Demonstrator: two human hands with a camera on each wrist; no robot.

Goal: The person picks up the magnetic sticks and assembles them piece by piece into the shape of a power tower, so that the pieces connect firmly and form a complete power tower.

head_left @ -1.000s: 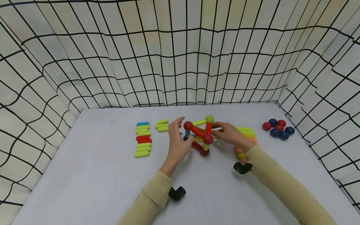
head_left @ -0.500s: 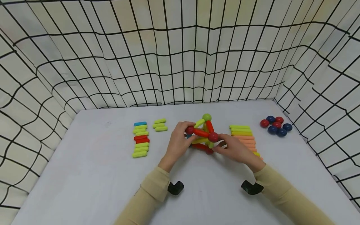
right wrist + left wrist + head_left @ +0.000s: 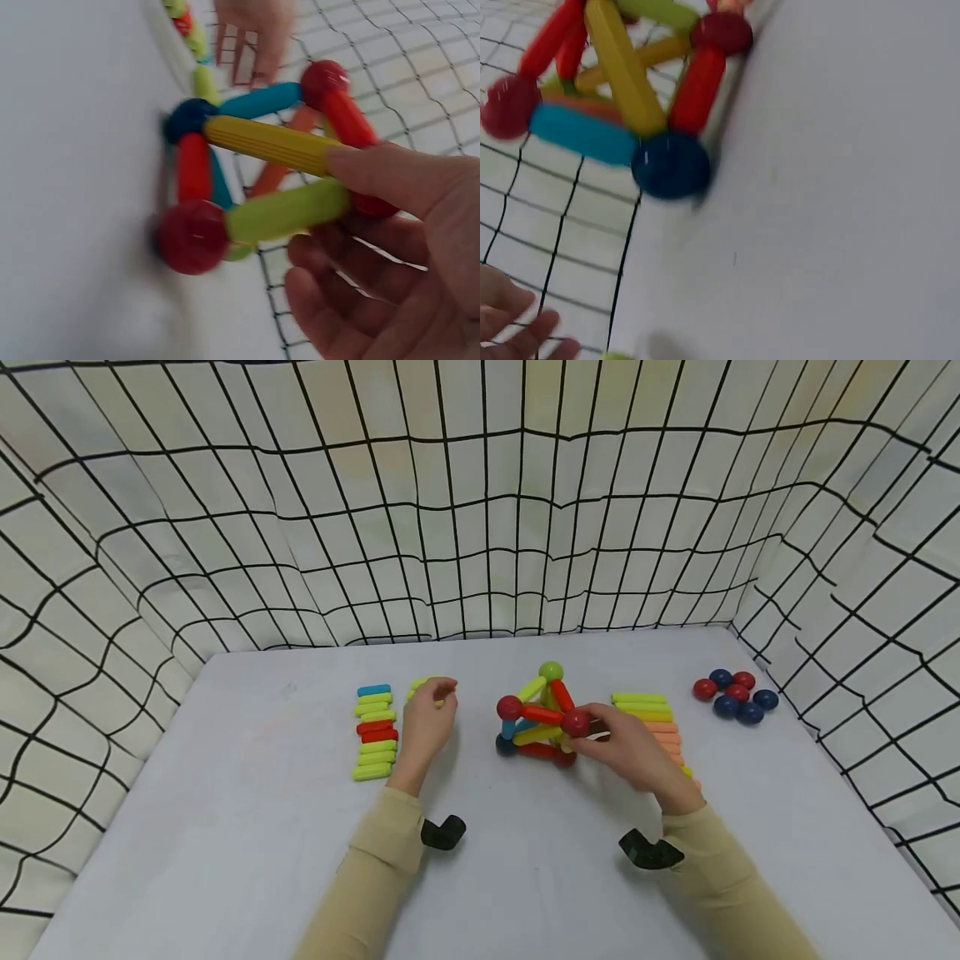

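Observation:
A magnetic ball-and-rod structure point(image 3: 542, 715) stands mid-table, built of red, yellow, blue and green rods. A green ball point(image 3: 551, 671) tops its far side, and a dark blue ball point(image 3: 506, 744) sits at its near left foot. My right hand point(image 3: 626, 747) pinches its upper right corner by the red ball point(image 3: 576, 722); in the right wrist view the thumb lies against the long yellow rod point(image 3: 270, 142). Away from the structure, my left hand point(image 3: 427, 722) hovers by the short green rods point(image 3: 417, 687), which it partly covers, fingers loosely bent and holding nothing.
Short blue, green and red rods point(image 3: 377, 736) lie in a column at left. Longer green, yellow and orange rods point(image 3: 649, 715) lie behind my right hand. Loose red and blue balls point(image 3: 738, 690) cluster at the right. Black netting point(image 3: 450, 510) rises beyond the table.
My left hand has let go of the structure's left red ball and moved left to the short green rods. The right hand has shifted from behind the structure to its upper right corner.

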